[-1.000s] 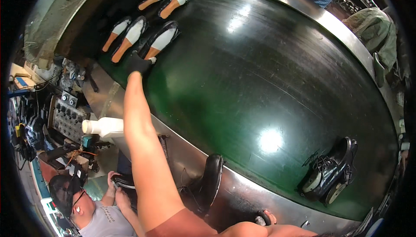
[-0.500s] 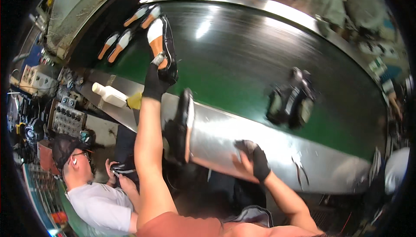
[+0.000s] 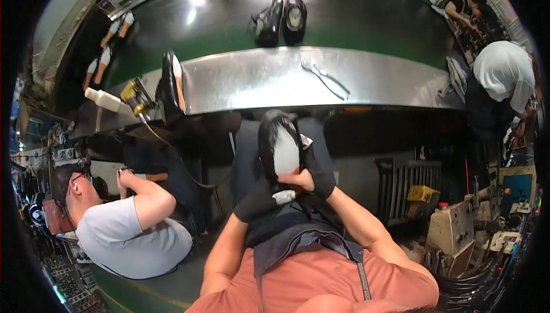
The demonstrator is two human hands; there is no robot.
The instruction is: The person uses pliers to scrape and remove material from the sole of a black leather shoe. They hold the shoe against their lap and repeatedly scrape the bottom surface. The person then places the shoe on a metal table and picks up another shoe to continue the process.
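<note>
A black shoe (image 3: 267, 141) is held upside down over my lap, its white and tan underside facing up. My left hand (image 3: 266, 199), in a black fingerless glove, closes round the near end of the shoe from the left. From the right, my right hand (image 3: 309, 182), also gloved, grips the same end, its thumb and fingers against the underside. Another black shoe (image 3: 168, 87) lies on its side on the metal ledge (image 3: 240, 84), ahead and to the left. Pliers (image 3: 325, 78) with their handles apart lie on that ledge.
Behind the ledge runs a green conveyor belt (image 3: 217, 44) with a pair of black shoes (image 3: 281, 22) and more soles at far left. A yellow power tool (image 3: 134, 97) and white bottle (image 3: 103, 100) lie left. Co-workers sit left (image 3: 134, 227) and right (image 3: 504, 72).
My left hand has come back from a shoe over the belt at the left. My right hand, open above the ledge before, now grips a shoe with it over my lap. The view has turned.
</note>
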